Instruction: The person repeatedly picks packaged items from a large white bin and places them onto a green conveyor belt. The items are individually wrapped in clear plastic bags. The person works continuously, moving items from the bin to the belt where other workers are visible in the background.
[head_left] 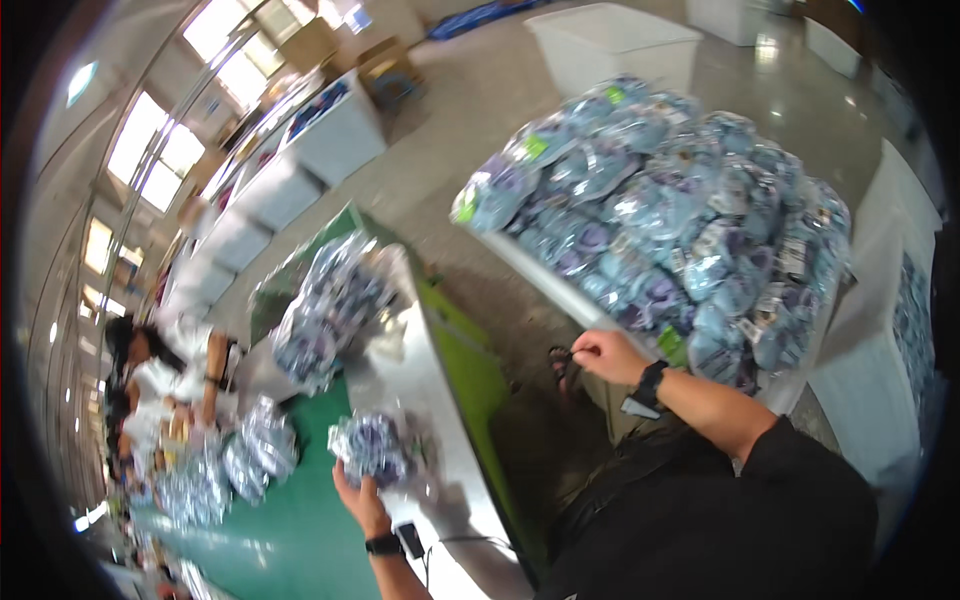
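A white bin [560, 275] sits just ahead of the person, heaped high with clear packets [660, 215] of blue and purple goods, some with green tags. To the right stands a white box [880, 370], close against the bin. Further back on the shiny floor [470, 110] there's another white tub [615, 45], well apart from the heap. On the left, a steel surface [420, 370] runs away from the person, edged in green, with a second pile of packets [330, 310] resting on it. Across the green mat [290, 500], another person [165, 385] in white sits among more packets.

Now the hands. The left hand [360, 500], a dark watch on the wrist, is closed around a bundle of packets [372, 448] down on the steel surface; the bundle is shiny, crinkled plastic over blue and purple. The right hand [605, 352], also wearing a watch, is pinched narrow on something small and dark at the near rim of the bin; what it is, I cannot tell.
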